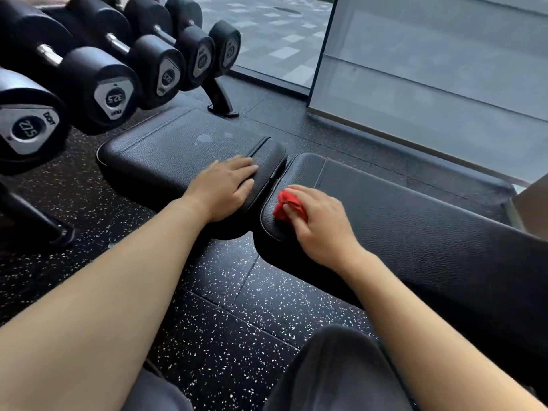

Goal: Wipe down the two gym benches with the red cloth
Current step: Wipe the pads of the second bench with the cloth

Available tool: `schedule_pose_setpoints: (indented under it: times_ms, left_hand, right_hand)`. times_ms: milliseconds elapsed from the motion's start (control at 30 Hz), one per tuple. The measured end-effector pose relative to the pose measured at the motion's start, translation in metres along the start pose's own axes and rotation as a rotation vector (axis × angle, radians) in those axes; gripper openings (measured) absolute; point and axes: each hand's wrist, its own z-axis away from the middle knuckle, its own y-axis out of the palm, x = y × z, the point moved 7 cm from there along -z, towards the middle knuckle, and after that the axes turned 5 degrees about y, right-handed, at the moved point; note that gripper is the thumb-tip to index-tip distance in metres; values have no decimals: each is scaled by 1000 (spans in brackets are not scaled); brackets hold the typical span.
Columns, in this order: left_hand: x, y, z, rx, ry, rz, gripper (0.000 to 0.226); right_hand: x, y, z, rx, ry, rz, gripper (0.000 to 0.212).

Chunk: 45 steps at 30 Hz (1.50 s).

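Both bare arms reach forward and down from the bottom of the view, elbows nearly straight. The left hand (224, 188) lies flat, palm down, fingers spread and gripping nothing, on the near end of the left bench pad (178, 146). The right hand (318, 219) curls over the red cloth (286, 204), bunched beneath its fingers and pressed onto the rounded end of the right bench pad (415, 221). The two pads sit end to end, just beside each other. Dumbbells (109, 93) rest on a rack to the left, above the speckled floor (237, 321).
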Motion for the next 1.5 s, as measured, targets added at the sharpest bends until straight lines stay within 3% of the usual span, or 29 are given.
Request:
schedule_pose_setpoints:
  times_ms: [133,300,500,733,933,1033,1200,1300,1500]
  left_hand:
    - [10,-2,7,-56,-42,-14,63]
    - [9,-1,5,-45,-48,-31,65]
    - [12,1,6,-39,-24,-64,47]
    - [9,2,6,-13,-49,-73,66]
    - [6,3,8,-19,-66,-111,51]
    - [6,2,9,-16,-76,-102,65]
    - [5,2,10,-19,-96,-148,64]
    - [4,4,11,11,-110,-158,65]
    - [5,2,9,15,-89,-182,74]
  right_hand:
    - [34,19,2,-12,-78,95,41]
    - [41,27,11,-54,-160,244,39]
    - [32,13,38,-118,-239,272,39]
    - [40,25,12,-132,-105,219,29]
    - [36,20,35,-129,-198,245,31]
    - [14,1,33,-114,-169,194,32]
    - [-56,-20,-5,-30,87,-11,36]
    - [-54,-19,-5,-5,61,-43,32]
    - [-30,-19,33,24,-101,-95,45]
